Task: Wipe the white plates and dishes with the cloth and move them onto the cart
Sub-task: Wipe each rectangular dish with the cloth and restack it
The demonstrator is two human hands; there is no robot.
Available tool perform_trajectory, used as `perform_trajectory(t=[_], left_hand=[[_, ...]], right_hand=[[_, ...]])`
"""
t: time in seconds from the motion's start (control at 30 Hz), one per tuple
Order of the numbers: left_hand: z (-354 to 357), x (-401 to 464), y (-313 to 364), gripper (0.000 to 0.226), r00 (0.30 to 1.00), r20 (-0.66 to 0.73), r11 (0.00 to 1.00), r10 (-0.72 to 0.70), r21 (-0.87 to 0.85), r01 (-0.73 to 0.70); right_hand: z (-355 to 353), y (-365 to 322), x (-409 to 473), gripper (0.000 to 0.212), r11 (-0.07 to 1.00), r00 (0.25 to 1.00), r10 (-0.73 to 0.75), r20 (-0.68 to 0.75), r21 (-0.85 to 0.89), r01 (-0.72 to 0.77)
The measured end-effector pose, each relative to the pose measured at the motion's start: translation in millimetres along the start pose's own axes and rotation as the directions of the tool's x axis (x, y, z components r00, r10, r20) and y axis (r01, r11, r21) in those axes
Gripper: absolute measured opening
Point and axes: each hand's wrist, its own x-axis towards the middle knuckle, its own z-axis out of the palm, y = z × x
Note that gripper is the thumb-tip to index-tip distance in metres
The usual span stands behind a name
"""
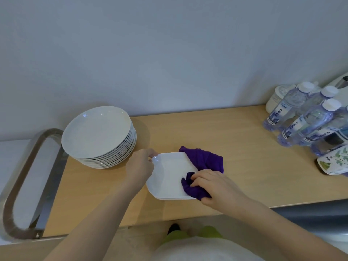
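Two hands | left (140,166) grips glossy square plate (169,174) | right (209,185) bunches purple cloth (205,162)

Soft, even indoor light falls from above, rather cool and a little dim. The stack of round plates (98,135) throws a faint shadow rightward across the bench (235,147). Small glints mark the square dish (167,178). Wide-angle bending curves the edges; the cart handle (30,183) looks smeared.
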Motion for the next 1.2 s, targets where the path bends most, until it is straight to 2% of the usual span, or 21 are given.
perform_trajectory(t=[0.1,0.2,0.3,0.4,0.57,0.7,0.77,0.9,1.03,1.2], left_hand=[[0.7,-0.4,0.1,0.042,1.0,-0.014,1.0,0.0,0.001,0.0],[1.1,-0.8,-1.2,0.042,1.0,-0.019,1.0,0.018,-0.021,-0.018],[2.1,-1.8,-1.8,0.043,1.0,-0.028,1.0,0.008,-0.019,-0.009],[3.7,-1.9,-2.5,0.047,1.0,-0.021,1.0,-0.006,-0.012,0.006],[4.8,-3.4,-4.3,0.046,1.0,-0.011,0.999,-0.024,-0.03,0.024],[3.3,-3.2,-3.1,0.038,1.0,0.005,1.0,-0.003,-0.024,0.003],[3.4,-2.6,-3.1,0.043,1.0,0.014,1.0,-0.002,-0.025,0.002],[4.4,-3.2,-3.0,0.034,1.0,0.011,0.999,-0.004,-0.037,0.004],[7.7,-4.7,-5.9,0.047,1.0,-0.017,0.999,-0.02,-0.032,0.019],[10.7,-4.9,-7.9,0.042,0.998,-0.062,0.999,0.003,-0.052,-0.006]], right_hand=[[-2.5,2.8,1.2,0.045,0.998,0.999,0.037,-0.007,-0.046,-0.037],[-0.5,0.7,11.6,0.049,0.987,0.986,0.138,-0.098,-0.073,-0.145],[6.0,-6.1,34.7,0.051,0.962,0.947,0.263,-0.186,-0.018,-0.271],[15.1,-17.7,57.6,0.043,0.946,0.905,0.32,-0.279,0.047,-0.32],[22.3,-36.9,79.4,0.029,0.966,0.911,0.25,-0.327,0.024,-0.257],[24.0,-56.4,93.2,0.031,0.994,0.95,0.088,-0.299,-0.036,-0.104],[23.9,-61.4,96.9,0.03,0.995,0.954,0.06,-0.292,-0.057,-0.08],[17.9,-55.7,92.9,0.029,0.982,0.948,0.09,-0.306,-0.133,-0.137],[11.1,-35.6,80.0,0.027,0.952,0.923,0.178,-0.342,-0.176,-0.249],[4.9,-5.6,55.6,0.03,0.925,0.894,0.23,-0.385,-0.201,-0.324]])
